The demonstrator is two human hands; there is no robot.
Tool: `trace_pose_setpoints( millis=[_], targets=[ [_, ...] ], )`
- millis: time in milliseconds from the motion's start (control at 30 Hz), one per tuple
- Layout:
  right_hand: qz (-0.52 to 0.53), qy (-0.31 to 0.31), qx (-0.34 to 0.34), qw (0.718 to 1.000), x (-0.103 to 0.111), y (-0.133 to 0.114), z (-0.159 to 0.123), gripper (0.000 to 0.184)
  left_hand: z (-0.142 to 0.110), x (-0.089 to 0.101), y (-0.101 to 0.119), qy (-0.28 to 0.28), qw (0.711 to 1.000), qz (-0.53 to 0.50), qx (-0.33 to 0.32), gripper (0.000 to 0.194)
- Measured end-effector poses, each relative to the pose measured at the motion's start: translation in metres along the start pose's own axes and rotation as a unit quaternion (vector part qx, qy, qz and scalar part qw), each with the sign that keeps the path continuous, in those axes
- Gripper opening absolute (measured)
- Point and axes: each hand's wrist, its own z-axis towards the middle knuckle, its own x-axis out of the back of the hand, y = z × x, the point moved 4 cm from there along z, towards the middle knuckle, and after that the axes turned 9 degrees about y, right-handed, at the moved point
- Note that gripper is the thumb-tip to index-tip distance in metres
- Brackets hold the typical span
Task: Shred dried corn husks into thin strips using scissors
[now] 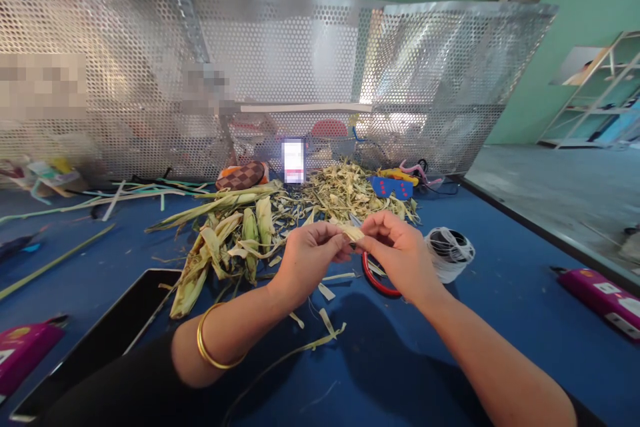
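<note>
Husk piece (head view) (351,232): raised between both hands, above the blue table (510,280), in front of the shredded pile (345,190).
Left hand (306,260): thumb and fingers pinched on the near-left end.
Right hand (400,250): thumb and forefinger closed narrowly on the opposite end; exact contact partly hidden.
Husk feel: looks dry, papery; probably almost weightless, bendable but springy, not very slippery, apt to split along the grain.
Where to hold: both ends, laid flat under the thumbs; a light pinch should do, since a sideways tug may tear it.
Red-handled scissors (383,290): beneath the right hand, partly covered.
String spool (453,267): just beside the right hand.
</note>
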Motion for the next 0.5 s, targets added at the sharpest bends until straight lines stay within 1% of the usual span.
trace_pose_setpoints(
  millis=[67, 133, 200, 267, 300, 400, 500],
  targets=[
    [0.008, -0.007, 0.016, 1.0, 0.0, -0.002, 0.0, 0.007, 0.0, 0.0, -0.002, -0.011, 0.999, -0.021, 0.03, 0.018],
    [-0.03, -0.005, 0.071, 0.997, 0.0, -0.006, -0.001, 0.004, -0.001, -0.001, -0.003, -0.021, 0.996, -0.048, 0.069, 0.021],
    [-0.078, -0.009, 0.138, 0.987, 0.0, -0.011, -0.003, 0.003, -0.003, 0.0, -0.004, -0.028, 0.992, -0.072, 0.098, 0.022],
    [-0.105, -0.015, 0.188, 0.976, 0.0, -0.013, -0.005, 0.007, -0.004, 0.0, -0.002, -0.033, 0.989, -0.088, 0.11, 0.022],
    [-0.11, -0.015, 0.202, 0.973, 0.001, -0.013, -0.005, 0.008, -0.004, 0.0, -0.002, -0.035, 0.989, -0.093, 0.113, 0.021],
    [-0.098, -0.009, 0.208, 0.973, 0.001, -0.011, -0.004, 0.008, -0.003, 0.001, -0.001, -0.033, 0.989, -0.09, 0.112, 0.019],
    [-0.077, -0.009, 0.193, 0.978, 0.001, -0.008, -0.003, 0.006, 0.0, 0.002, 0.0, -0.021, 0.994, -0.078, 0.079, 0.018]
  ],
)
